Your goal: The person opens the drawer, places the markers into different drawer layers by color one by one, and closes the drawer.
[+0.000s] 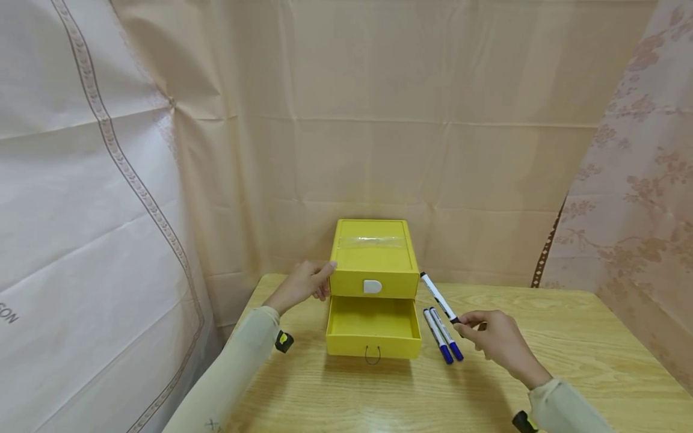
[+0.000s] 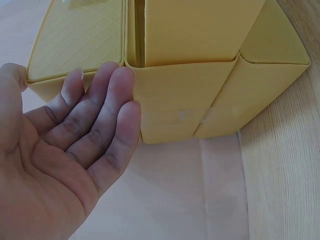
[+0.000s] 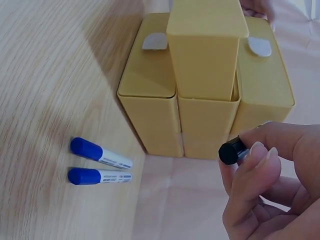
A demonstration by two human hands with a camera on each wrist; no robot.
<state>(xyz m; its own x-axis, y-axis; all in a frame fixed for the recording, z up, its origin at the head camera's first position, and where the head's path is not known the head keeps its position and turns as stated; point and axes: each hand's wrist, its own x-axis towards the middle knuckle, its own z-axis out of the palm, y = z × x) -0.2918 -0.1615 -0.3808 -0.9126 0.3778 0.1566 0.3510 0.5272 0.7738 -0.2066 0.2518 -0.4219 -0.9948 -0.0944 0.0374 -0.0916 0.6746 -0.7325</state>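
A yellow drawer box [image 1: 373, 255] stands on the table, its middle drawer [image 1: 373, 346] pulled out toward me. My left hand [image 1: 305, 281] rests at the upper left front corner of the box, the thumb on its top edge and the loosely bent fingers against its side [image 2: 180, 105]. To the right of the box, my right hand [image 1: 498, 340] pinches a white marker [image 1: 437, 296] by its black-capped end [image 3: 231, 151]. The marker is raised and tilted, its far end beside the box's right front corner. Two blue-capped markers [image 1: 437, 337] lie side by side on the table below it.
The wooden table [image 1: 563, 337] reaches back to a beige cloth [image 1: 373, 108] hanging behind the box. A white cloth [image 1: 97, 240] hangs at the left and a flowered one [image 1: 644, 228] at the right. A wire loop handle [image 1: 372, 359] sticks out at the pulled-out drawer's front.
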